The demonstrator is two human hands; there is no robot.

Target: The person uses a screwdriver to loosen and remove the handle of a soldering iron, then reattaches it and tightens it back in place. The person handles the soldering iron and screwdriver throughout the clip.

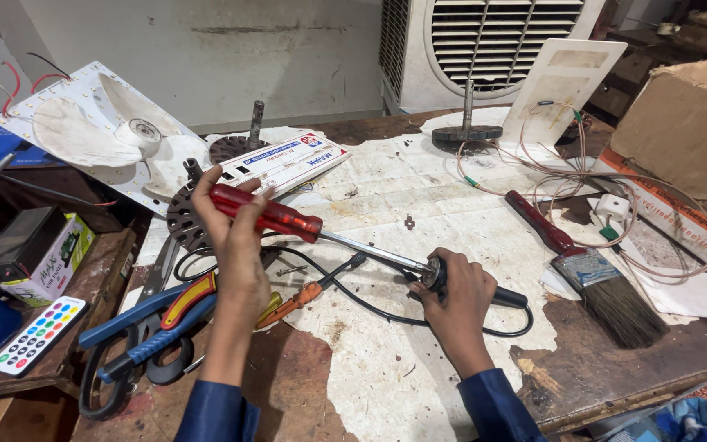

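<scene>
My left hand (235,237) grips the red handle of a long screwdriver (276,216). Its steel shaft runs right and down to a small black cylindrical part (507,297) with a black cord. My right hand (456,299) holds that black part down on the worn workbench (386,360), and the screwdriver tip meets the part's near end at my fingers. The cord loops across the bench toward my left hand.
A red-handled paintbrush (591,274) lies at right beside thin copper wires (583,176) and a cardboard box (689,131). Large blue-handled shears (137,336), a colour-button remote (34,336) and a white fan blade (100,131) sit at left. An air cooler (484,49) stands behind.
</scene>
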